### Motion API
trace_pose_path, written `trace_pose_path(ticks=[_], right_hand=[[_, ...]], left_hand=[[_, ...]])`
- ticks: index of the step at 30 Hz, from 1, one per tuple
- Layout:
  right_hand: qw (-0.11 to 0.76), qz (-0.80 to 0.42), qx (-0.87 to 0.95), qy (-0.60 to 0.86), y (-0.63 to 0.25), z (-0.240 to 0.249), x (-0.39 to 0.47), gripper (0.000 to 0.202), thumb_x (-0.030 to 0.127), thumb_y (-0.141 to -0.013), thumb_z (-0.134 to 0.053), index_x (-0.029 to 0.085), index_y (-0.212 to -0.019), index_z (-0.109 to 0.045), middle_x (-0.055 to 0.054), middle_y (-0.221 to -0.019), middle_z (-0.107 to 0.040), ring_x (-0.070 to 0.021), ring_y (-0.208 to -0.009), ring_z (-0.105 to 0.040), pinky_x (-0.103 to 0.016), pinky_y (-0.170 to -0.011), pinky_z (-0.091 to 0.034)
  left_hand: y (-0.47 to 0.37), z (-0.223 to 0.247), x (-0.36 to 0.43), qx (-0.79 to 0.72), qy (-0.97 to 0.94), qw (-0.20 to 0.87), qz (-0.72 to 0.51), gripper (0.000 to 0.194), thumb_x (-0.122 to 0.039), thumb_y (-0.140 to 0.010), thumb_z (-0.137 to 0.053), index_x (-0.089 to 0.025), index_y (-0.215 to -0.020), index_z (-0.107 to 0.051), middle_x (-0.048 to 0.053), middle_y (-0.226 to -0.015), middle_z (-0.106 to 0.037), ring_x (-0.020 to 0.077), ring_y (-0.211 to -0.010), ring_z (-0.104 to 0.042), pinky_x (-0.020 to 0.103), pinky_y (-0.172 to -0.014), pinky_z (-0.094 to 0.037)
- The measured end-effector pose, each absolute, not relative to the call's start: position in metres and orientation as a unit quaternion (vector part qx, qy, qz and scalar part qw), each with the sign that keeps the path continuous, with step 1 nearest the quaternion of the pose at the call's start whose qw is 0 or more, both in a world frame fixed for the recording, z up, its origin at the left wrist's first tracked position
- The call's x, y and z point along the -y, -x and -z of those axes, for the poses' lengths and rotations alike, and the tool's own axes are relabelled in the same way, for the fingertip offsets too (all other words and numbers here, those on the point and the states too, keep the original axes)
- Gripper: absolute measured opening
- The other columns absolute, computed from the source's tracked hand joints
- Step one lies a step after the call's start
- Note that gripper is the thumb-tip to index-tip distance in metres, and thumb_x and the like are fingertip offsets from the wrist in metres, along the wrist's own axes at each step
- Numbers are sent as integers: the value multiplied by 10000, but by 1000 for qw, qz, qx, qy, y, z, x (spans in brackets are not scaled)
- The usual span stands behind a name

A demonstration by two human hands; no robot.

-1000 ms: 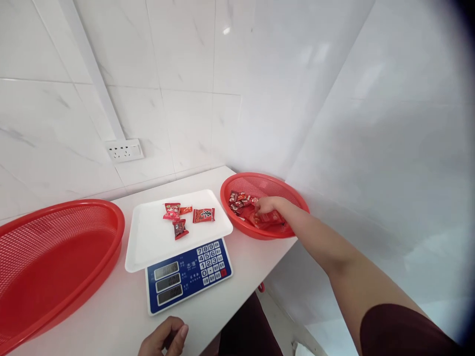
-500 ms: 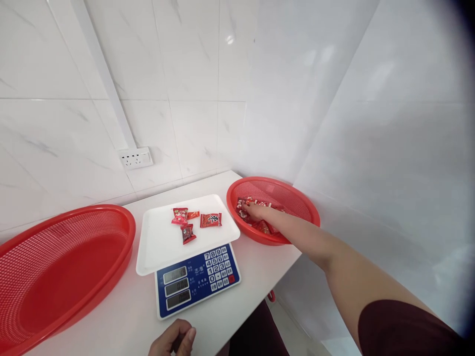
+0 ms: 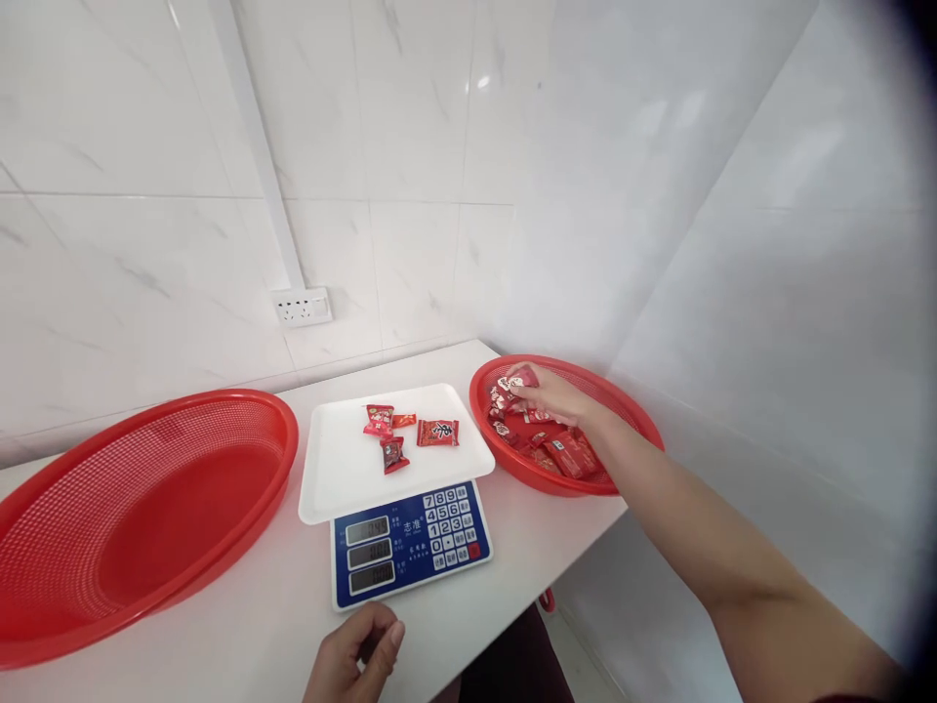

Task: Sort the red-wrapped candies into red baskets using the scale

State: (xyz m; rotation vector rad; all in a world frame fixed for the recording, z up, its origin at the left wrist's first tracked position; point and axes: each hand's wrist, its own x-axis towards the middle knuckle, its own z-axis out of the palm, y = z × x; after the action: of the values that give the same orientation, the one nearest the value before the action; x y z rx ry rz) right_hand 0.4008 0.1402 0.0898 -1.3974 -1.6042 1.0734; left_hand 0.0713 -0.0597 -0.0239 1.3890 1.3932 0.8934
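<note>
Over the right red basket [image 3: 644, 422], my right hand [image 3: 546, 391] grips a red snack packet [image 3: 521, 379] with white lettering. Several red packets [image 3: 571, 453] lie below it in that basket. My left hand [image 3: 358, 652] is curled at the table's front edge, just below the scale [image 3: 411, 544], with thumb and forefinger close together and nothing visible in it. On the scale's white tray [image 3: 337, 469] rest several small packets, among them a red one with a black character [image 3: 437, 433] and a dark red one [image 3: 393, 455].
A large red basket [image 3: 183, 517] with nothing in it stands on the left of the white table [image 3: 241, 625]. Tiled wall [image 3: 410, 273] with a socket [image 3: 303, 308] rises behind, and a smooth wall borders the right side.
My right hand has lifted from among the packets with one now showing in its fingers. The view has shifted, so the scale and baskets appear further right. My left hand keeps its curled shape.
</note>
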Motion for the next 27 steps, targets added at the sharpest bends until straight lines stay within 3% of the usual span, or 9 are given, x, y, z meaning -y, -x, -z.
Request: trace_pose_path(ticks=[2,5,7,9,14,17,20,23,27], right_hand=[[439,-533,580,432,-377,-96,-118,268,277,-741,-682,241,-934,-499,-9,-909,-624,-142,-775,-631,-267,-661,-522],[416,-645,549,329,-331,-87,-75,344,306,-687,-739,248,-920,-493,15,-857,-615,-134,-733,-628,-233,-584,-498],[372,-688,548,296,-300,-71,-46,358,340,-684,-741,246,-919,-488,24,-812,-611,-127,-683,-615,-243,-569,-493],[360,-677,565,304,-279,-51,-22,303,361,-732,-700,234,-926,-505,18,-810,-605,-125,-687,-602,-265,-616,-497],[480,-614,507,368,-276,-7,4,308,408,-768,-654,255,-970,-480,14,-845,-598,-128,-676,-590,-288,-669,-481],[516,-572,475,425,-291,5,7,360,442,-749,-659,244,-982,-469,9,-790,-593,-138,-649,-575,-293,-654,-470],[512,-562,465,454,-300,7,11,376,452,-719,-678,235,-958,-484,2,-796,-604,-141,-655,-559,-290,-652,-460],[505,-548,475,468,-305,8,20,365,444,-713,-682,226,-949,-508,6,-764,-596,-126,-621,-525,-274,-634,-445],[435,-549,531,477,-312,10,34,343,474,-760,-619,214,-967,-534,-10,-767,-595,-138,-635,-526,-283,-633,-445]], left_hand=[[-81,11,56,-542,-551,497,-394,360,-555,-747,-544,-197,-729,-584,-7,-612,-525,131,-574,-480,240,-530,-415],[-97,-9,48,-470,-476,573,-473,483,-502,-719,-617,-236,-1114,-539,55,-909,-618,172,-734,-588,291,-604,-498],[-106,-19,43,-437,-425,608,-509,572,-478,-717,-635,-251,-1214,-466,77,-1031,-607,182,-789,-610,317,-643,-522],[-109,-24,39,-434,-408,613,-520,507,-442,-741,-627,-231,-1181,-489,70,-1020,-617,167,-784,-614,306,-663,-522],[-98,-31,23,-468,-455,550,-520,306,-396,-762,-607,-173,-963,-551,38,-858,-639,149,-770,-598,271,-666,-510],[-86,-42,0,-509,-487,472,-531,375,-385,-775,-579,-189,-1075,-469,-13,-752,-598,135,-698,-592,279,-664,-500],[-75,-55,-24,-594,-548,326,-490,480,-397,-808,-522,-213,-1223,-364,-35,-716,-571,137,-624,-572,277,-616,-457],[-66,-62,-29,-677,-591,159,-407,455,-437,-821,-486,-220,-1216,-417,-32,-686,-547,150,-602,-538,262,-566,-384],[-64,-49,7,-639,-624,208,-399,279,-440,-842,-446,-203,-935,-558,-46,-591,-469,119,-547,-465,232,-553,-362]])
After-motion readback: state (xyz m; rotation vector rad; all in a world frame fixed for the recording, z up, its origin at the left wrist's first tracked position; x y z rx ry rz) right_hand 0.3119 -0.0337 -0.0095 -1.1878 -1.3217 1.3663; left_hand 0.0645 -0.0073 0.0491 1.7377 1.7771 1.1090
